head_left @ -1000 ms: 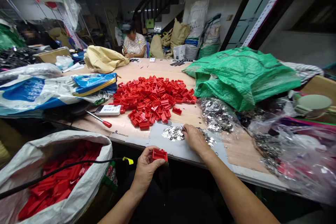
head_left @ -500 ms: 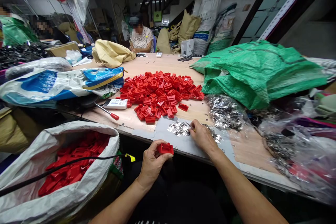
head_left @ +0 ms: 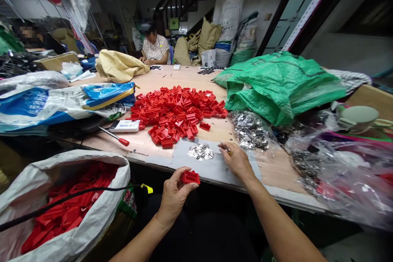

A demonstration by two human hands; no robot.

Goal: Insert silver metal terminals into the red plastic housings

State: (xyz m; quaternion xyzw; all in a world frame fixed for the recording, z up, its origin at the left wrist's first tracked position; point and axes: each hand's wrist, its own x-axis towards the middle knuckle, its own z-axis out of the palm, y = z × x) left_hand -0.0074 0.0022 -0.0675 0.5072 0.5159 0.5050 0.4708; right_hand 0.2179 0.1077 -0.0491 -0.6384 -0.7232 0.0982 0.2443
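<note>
My left hand pinches a small red plastic housing, its hollow side facing up, just off the table's front edge. My right hand is closed on a thin pointed tool with a yellowish part, its exact kind unclear. It hovers over a grey mat, to the right of a small heap of flat shiny metal pieces. Beyond the mat lies a large pile of red plastic housings. One single housing rests apart at its right edge.
At lower left a white sack holds more red parts. A red-tipped lever and white device are left of the pile. A plastic bag of metal pieces and a green sack lie right. A person sits opposite.
My view has turned slightly right, shifting the scene left. My right hand has drawn away to the right from the metal heap. The left hand keeps the red housing.
</note>
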